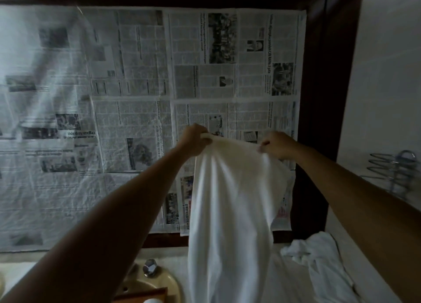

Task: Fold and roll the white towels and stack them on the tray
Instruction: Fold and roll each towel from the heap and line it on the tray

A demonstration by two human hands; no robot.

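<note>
A white towel (230,211) hangs in the air in front of me, held up by its top edge. My left hand (193,141) grips the left top corner and my right hand (276,146) pinches the right top corner. The cloth drops down to the counter and its lower end is out of view. A second white towel (319,255) lies crumpled on the counter at the lower right. At the bottom edge a brown wooden tray (141,294) shows a corner, with a white rolled towel (152,301) barely visible on it.
Newspaper sheets (159,86) cover the window behind the counter. A beige sink (157,280) with a chrome tap knob (150,267) sits at the bottom left of centre. A wire rack (396,166) stands against the white tiled wall on the right.
</note>
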